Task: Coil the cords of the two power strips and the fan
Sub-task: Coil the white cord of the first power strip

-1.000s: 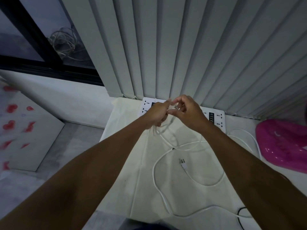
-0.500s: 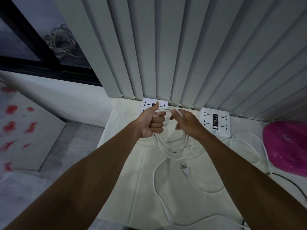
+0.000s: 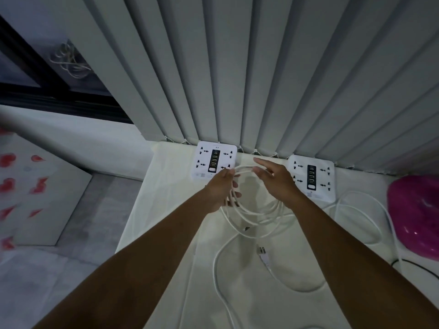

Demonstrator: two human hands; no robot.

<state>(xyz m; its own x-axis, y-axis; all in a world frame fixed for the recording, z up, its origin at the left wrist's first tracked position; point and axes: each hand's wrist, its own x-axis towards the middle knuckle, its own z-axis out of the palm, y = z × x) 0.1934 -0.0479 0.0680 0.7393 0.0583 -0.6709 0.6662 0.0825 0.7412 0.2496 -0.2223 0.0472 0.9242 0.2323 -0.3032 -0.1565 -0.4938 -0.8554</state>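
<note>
Since half a second ago my right hand (image 3: 275,180) has opened off the white cord coil (image 3: 251,210), which my left hand (image 3: 222,188) grips at table (image 3: 166,210) centre, left power strip (image 3: 215,160) at eleven o'clock, so another loop can follow.

We cannot tell where the white cord (image 3: 251,213) runs behind our left hand (image 3: 219,189), whose fingers (image 3: 229,173) cover the near corner of one power strip (image 3: 215,160). To their right, the pink object (image 3: 414,217) is cut by the frame edge, and the socket markings are too small to read.
</note>
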